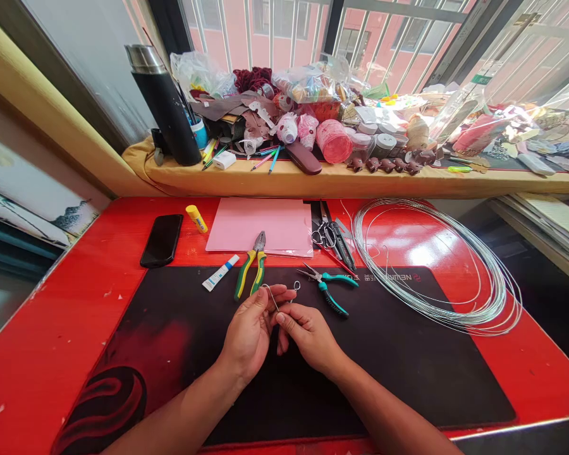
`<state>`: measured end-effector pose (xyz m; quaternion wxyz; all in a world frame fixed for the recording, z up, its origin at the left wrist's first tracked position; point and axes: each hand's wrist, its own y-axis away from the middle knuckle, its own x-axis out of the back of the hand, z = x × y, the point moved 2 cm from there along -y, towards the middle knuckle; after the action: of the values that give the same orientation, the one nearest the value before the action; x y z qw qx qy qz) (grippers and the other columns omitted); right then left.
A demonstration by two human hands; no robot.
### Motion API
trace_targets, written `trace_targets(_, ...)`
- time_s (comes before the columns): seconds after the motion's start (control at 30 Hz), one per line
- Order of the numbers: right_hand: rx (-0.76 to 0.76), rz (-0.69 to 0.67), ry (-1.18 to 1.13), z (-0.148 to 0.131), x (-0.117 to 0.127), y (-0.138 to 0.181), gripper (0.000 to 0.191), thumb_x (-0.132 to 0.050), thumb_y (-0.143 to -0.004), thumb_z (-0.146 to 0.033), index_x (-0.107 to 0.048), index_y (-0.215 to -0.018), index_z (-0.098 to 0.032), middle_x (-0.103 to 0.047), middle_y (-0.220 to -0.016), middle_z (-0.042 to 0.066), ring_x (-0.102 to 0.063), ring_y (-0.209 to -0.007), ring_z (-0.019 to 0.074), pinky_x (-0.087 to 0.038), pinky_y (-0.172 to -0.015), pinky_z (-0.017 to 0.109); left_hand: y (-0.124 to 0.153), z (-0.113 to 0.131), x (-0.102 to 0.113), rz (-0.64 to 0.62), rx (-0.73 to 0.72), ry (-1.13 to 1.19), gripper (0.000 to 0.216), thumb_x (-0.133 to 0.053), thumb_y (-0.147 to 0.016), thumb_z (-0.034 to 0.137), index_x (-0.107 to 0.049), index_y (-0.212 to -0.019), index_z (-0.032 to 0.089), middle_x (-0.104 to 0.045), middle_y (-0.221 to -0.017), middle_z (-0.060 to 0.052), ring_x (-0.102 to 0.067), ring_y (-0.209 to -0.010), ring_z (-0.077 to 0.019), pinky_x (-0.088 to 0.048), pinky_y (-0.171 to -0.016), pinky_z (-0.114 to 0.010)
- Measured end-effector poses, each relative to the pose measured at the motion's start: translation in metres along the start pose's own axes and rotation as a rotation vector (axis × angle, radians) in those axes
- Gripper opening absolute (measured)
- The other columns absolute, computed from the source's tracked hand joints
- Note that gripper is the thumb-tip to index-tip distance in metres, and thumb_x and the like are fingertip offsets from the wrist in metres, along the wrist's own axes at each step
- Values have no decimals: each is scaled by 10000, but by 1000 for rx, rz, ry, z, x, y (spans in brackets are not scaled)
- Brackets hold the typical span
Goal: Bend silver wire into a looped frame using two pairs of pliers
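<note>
Both hands meet over the dark desk mat, holding a short bent piece of wire (272,298). My left hand (251,332) has its thumb pressed on the wire near the curved upper end. Thumb and fingers of my right hand (308,332) pinch the lower part. A small twisted loop of wire (296,285) sticks up behind the right fingers; whether it belongs to the same piece is hidden. Just beyond the hands lie combination pliers (251,268) with green and yellow handles. To the right are needle-nose pliers (329,289) with teal and black handles, jaws apart.
A large coil of wire (367,268) lies at the right of the red table (19,322). Pink paper (260,224), scissors (323,235), a glue stick (196,218), a small tube (220,273) and a phone (162,240) surround the mat (408,379). The windowsill is crowded; a black flask (164,107) stands there.
</note>
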<state>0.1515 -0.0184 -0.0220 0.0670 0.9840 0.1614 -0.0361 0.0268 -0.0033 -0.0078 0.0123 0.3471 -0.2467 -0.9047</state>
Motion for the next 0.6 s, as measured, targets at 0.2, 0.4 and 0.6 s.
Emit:
trace_targets(0.2,40,50,14,3,-2,-2,357,-564,-1008,-493,-646,-825,-198,-578,-524,-41,-586,-493,148,-485,-587,265,-5,0,-5,33,26,62,275,-581,-998,310,-760,-986,102,-799,-1000,-179,-747,-1017,-255,-582,-866,-320)
trace_targets(0.4,62,57,40,4,-6,-3,364,-548,-1019,-477,-628,-791,-204,-561,-514,-46,-573,-486,142,-484,-601,266,-12,-3,-7,57,-11,68,262,-601,-984,307,-757,-953,99,-801,-942,-169,-761,-951,-245,-581,-867,-326)
trace_targets(0.6,3,-19,-94,4,-1,-4,366,-589,-983,-523,-651,-849,-189,-644,-539,-20,-626,-496,165,-496,-583,280,-11,-1,-7,11,-50,9,271,-589,-989,325,-755,-951,114,-800,-920,-149,-758,-940,-235,-589,-802,-295)
